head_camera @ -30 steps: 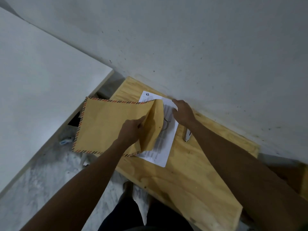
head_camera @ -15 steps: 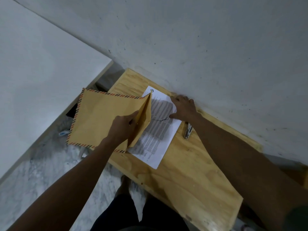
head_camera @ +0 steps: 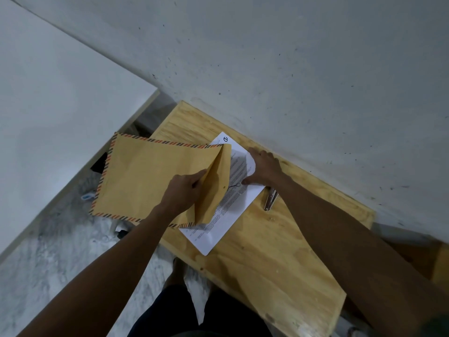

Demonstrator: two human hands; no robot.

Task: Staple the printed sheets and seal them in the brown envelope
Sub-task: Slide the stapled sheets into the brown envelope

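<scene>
Two bare forearms reach forward from the bottom of the view over a plywood board point(head_camera: 255, 259) set against a white wall point(head_camera: 291, 69). Below them the person's dark shorts point(head_camera: 194, 314) show above a mottled grey floor point(head_camera: 48, 251). Nearer of the two, the left hand point(head_camera: 181, 190) pinches the open mouth of the brown envelope point(head_camera: 150, 178), thumb on the outer face and fingers tucked inside, holding the flap side spread. That envelope has a red and dark striped border and hangs partly off the board's left edge, its mouth lapping over the printed sheets point(head_camera: 226, 215). These sheets lie flat on the board, one corner pointing toward the camera. Farther on, the right hand point(head_camera: 263, 167) presses on their far corner with fingers spread, curling the paper edge up under the fingertips. Just right of the sheets, touching the forearm's side, lies a metal stapler point(head_camera: 270, 201). Beyond the envelope to the left stands a white panel point(head_camera: 48, 105).
</scene>
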